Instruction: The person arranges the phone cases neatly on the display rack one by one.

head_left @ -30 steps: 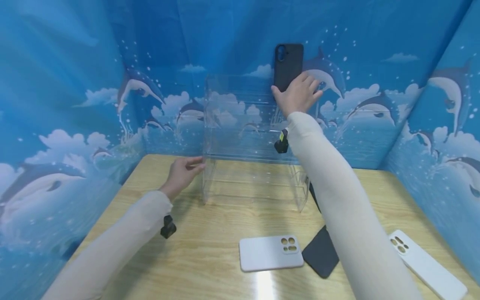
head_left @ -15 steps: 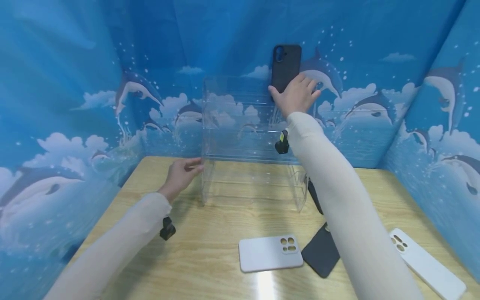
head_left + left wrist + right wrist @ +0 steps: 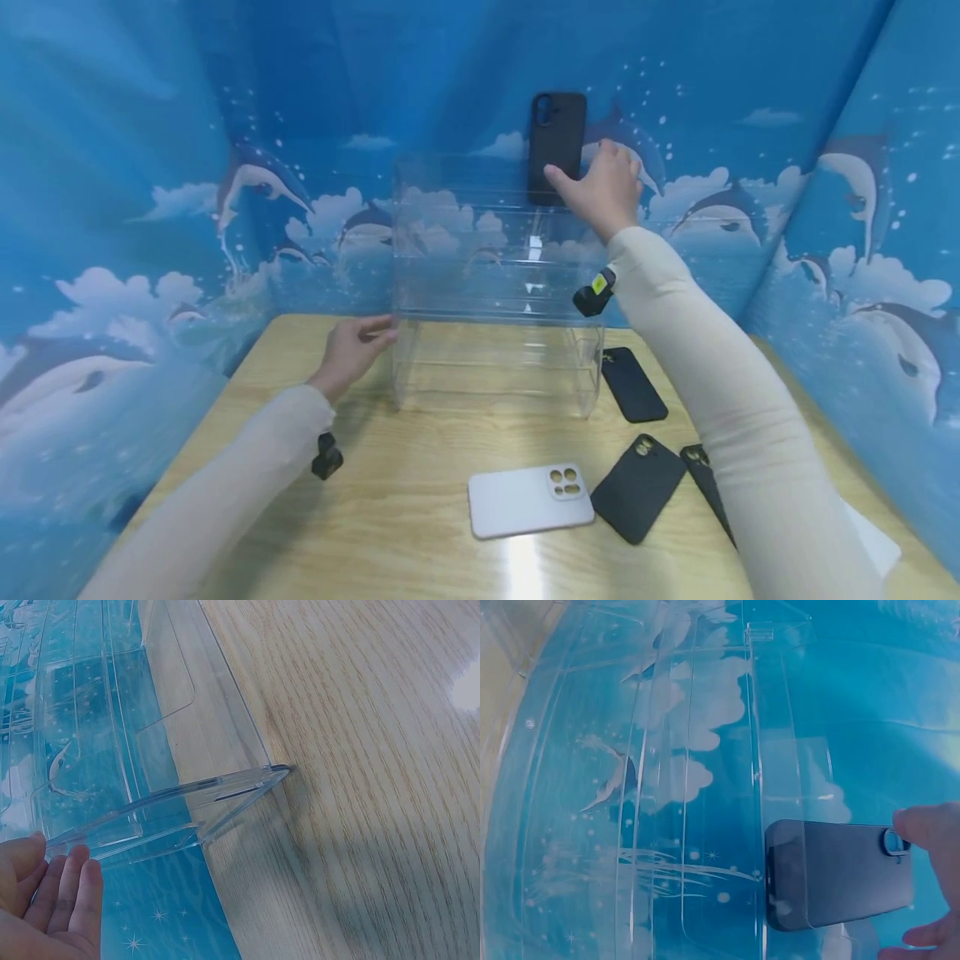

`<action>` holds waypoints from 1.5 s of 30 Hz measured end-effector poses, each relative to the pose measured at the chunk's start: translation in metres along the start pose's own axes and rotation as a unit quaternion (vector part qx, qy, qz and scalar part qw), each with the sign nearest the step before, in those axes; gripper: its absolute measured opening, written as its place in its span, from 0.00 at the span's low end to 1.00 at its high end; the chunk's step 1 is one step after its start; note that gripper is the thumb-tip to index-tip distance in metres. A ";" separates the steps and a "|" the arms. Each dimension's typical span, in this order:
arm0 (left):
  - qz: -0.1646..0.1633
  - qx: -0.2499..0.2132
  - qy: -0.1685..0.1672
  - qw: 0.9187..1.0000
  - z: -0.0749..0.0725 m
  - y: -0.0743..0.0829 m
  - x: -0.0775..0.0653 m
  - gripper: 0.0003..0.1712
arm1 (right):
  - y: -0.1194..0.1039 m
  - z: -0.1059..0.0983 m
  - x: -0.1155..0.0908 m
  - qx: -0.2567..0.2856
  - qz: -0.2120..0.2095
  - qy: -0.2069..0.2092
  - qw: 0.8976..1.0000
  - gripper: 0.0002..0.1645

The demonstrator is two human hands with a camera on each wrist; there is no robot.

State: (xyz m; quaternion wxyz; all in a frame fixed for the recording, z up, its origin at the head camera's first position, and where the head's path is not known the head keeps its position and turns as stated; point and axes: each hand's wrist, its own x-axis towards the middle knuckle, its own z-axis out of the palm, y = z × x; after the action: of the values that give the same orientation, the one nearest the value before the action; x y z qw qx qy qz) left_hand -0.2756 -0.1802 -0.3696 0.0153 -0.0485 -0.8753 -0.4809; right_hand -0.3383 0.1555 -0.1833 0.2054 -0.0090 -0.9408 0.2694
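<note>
Head view: upper centre, a black case (image 3: 557, 142) stands upright at the top of the clear rack (image 3: 491, 287); just beside it, the right hand (image 3: 606, 190) has its fingers spread, released; left of centre, the left hand (image 3: 350, 352) pinches the rack's edge; lower right, 3 other cases (image 3: 639, 490) lie on the surface (image 3: 405, 533)

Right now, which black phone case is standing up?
The black phone case upright on the clear tiered rack, beside the right hand; the other black cases lie on the table.
</note>
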 end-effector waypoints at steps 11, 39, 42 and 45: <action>0.005 -0.004 -0.002 1.000 -0.003 0.002 -0.002 0.27 | 0.027 -0.017 -0.033 -0.010 -0.023 -0.002 1.000 0.55; -0.010 -0.016 -0.015 1.000 -0.001 0.003 -0.003 0.29 | 0.183 0.026 -0.195 0.035 0.071 -0.074 0.994 0.56; -0.012 -0.013 -0.011 1.000 -0.001 0.003 -0.003 0.29 | 0.190 0.033 -0.214 0.040 0.099 -0.090 0.990 0.58; -0.014 -0.010 -0.008 1.000 0.000 0.002 -0.002 0.29 | 0.194 0.037 -0.229 0.043 0.123 -0.107 0.986 0.58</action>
State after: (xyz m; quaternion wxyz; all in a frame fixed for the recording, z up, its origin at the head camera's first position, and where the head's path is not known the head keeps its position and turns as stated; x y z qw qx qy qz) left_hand -0.2731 -0.1789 -0.3678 0.0011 -0.0399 -0.8712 -0.4894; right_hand -0.1615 0.2735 -0.3982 0.0689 -0.0870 -0.9367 0.3320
